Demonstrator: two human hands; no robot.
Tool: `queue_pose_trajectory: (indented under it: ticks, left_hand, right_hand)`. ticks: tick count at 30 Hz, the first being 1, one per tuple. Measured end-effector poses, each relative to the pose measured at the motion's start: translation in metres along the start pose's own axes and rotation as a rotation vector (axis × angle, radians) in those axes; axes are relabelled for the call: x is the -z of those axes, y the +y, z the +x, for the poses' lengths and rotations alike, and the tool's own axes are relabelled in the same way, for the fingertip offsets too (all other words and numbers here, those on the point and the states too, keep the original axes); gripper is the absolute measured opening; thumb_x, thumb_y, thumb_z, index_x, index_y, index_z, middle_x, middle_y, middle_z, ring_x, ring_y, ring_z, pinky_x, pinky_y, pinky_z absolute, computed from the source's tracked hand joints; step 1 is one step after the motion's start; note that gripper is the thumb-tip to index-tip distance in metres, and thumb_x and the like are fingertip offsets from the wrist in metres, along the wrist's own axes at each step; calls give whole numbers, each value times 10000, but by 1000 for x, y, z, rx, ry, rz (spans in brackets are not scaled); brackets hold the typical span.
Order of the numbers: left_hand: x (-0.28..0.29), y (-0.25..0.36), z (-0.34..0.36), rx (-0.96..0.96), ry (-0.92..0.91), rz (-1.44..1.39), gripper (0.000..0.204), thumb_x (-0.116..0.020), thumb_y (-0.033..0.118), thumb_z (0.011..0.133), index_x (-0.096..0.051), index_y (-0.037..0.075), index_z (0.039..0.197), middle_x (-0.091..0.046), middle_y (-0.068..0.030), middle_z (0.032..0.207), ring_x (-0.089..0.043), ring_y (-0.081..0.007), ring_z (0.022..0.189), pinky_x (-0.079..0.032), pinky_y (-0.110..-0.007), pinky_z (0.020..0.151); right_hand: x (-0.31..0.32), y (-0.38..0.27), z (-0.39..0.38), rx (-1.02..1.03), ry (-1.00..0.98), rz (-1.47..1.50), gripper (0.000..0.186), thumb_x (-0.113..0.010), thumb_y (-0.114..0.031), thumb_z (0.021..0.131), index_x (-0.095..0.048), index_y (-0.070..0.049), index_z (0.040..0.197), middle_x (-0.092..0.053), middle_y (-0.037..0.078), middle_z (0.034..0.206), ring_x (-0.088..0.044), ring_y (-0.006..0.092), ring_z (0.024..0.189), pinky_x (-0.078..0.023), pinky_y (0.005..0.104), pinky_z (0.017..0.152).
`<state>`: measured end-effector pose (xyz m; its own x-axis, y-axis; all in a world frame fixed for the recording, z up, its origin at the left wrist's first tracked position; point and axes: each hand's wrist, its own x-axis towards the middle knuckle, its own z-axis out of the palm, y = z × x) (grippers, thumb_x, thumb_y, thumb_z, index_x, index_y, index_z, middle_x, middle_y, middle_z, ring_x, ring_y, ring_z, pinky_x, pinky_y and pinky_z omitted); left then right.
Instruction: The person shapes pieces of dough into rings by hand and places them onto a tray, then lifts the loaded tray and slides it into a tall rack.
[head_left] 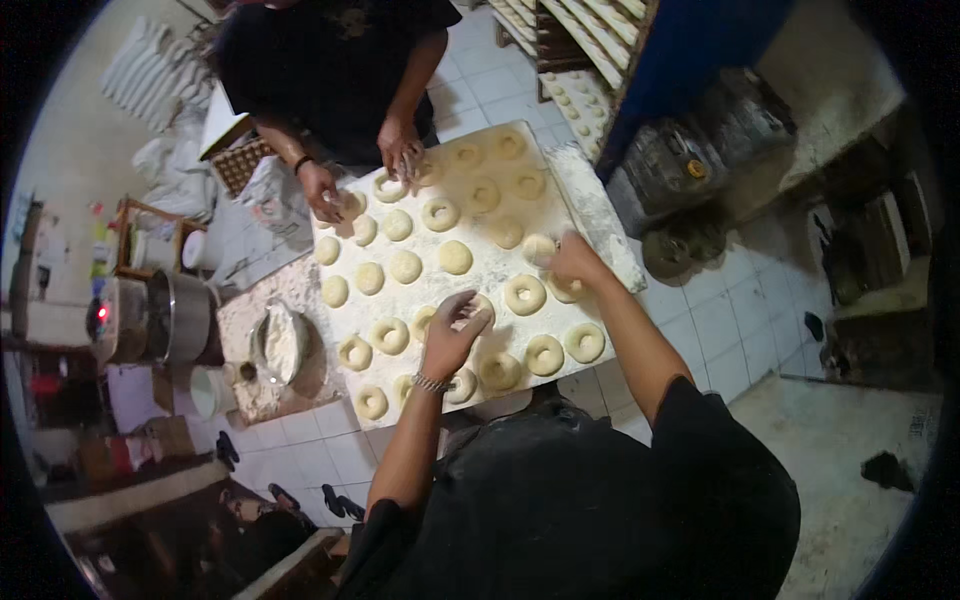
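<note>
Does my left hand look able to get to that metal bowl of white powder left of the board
Probably yes: I see nothing tall between the left hand and the metal bowl, just low dough rings on the floured board.

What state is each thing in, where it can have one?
Left hand, fingers curled at a dough piece
Right hand, fingers bent, beside another piece
Dough rings, holed
Dough rounds, unholed
Board, floured
Metal bowl, uncovered, holding white powder
Red light, lit
Co-worker's hands, lowered to the dough
</note>
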<state>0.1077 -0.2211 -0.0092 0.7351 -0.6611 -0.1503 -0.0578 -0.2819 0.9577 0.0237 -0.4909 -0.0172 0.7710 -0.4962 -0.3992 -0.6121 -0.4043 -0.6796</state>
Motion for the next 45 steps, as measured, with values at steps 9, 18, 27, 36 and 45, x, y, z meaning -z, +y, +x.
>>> queue_pose_trajectory:
  ticks: [9, 18, 27, 36, 45]
  left_hand:
    - [-3, 29, -36, 230, -268, -268, 319, -775, 203, 887, -683, -18, 1099, -717, -56, 983, -654, -96, 853, -509, -226, 692]
    - [31, -85, -212, 182, 262, 55, 361, -756, 147, 758, -684, -51, 1051, -719, -102, 871, -657, -148, 749, -538, -308, 683]
    - [19, -100, -293, 490, -283, -585, 368, -633, 339, 900, -676, 45, 1116, -700, -60, 988, -655, -165, 903, -539, -330, 730]
    - [-29, -52, -264, 440, -166, -857, 694, -352, 687, 995, -687, 79, 995, -677, -6, 868, -607, -138, 799, -475, -338, 798]
    - [-165, 6, -242, 590, -143, -604, 705, -394, 702, 980, -690, 65, 1038, -683, -14, 857, -588, -110, 793, -433, -294, 703]
  right_hand:
    - [-68, -10, -123, 14, -325, 1187, 347, -715, -95, 892, -631, 68, 1186, -703, 108, 1032, -694, 166, 925, -563, 289, 839]
    - [-193, -24, -216, 223, -594, 317, 499, -718, -119, 795, -600, 52, 1249, -695, 121, 1131, -645, 175, 975, -506, 316, 868]
    - [-210, -21, -289, 390, -394, -104, 354, -785, -269, 776, -684, -29, 1017, -714, 173, 972, -684, 337, 925, -524, 429, 803]
    - [-174, 17, -312, 209, -128, 273, 294, -752, -167, 800, -666, 1, 1025, -706, 110, 877, -647, 176, 802, -517, 351, 737]
    - [-70, 130, -313, 50, -463, 755, 238, -779, -121, 841, -698, -37, 1048, -713, 26, 929, -648, 108, 853, -500, 266, 756]
